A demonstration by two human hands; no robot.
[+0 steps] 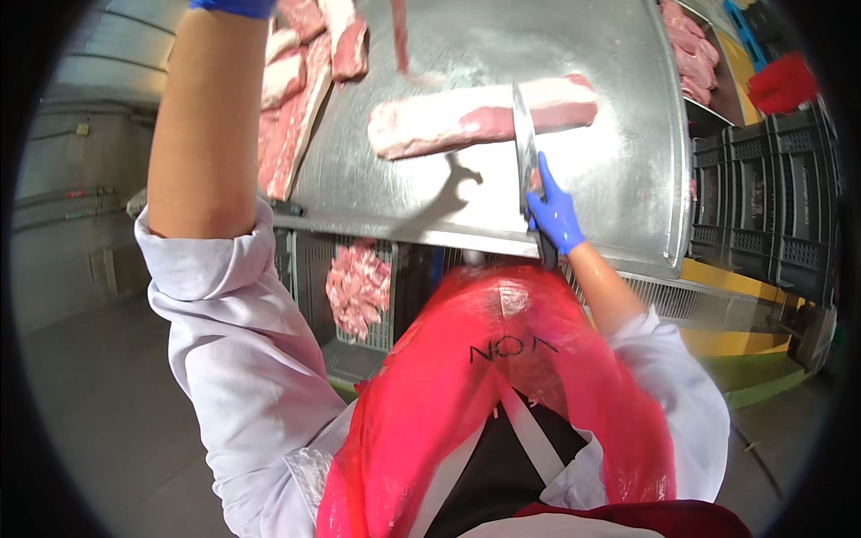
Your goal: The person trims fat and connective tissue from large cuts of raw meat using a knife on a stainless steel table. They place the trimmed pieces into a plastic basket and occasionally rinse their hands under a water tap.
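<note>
A long pale, fatty piece of meat [439, 121] lies across the metal table [619, 193] in front of me. My right hand [556, 215], in a blue glove, is closed round a knife [524, 134], its index finger stretched along the tool. The blade points away from me and crosses over the right part of the meat. My left hand [235, 5], also gloved in blue, reaches past the upper edge, where only its wrist end shows and its fingers are hidden. A thin, blurred red strip of meat [400, 40] hangs down from the upper edge; what holds it is out of view.
Several cuts of meat [296, 108] are piled at the table's left. Below the table edge, a grey crate [372, 354] holds pink meat pieces [359, 291]. To the right are a container of meat [689, 54], stacked dark crates [762, 197] and a red cloth-like thing [783, 83].
</note>
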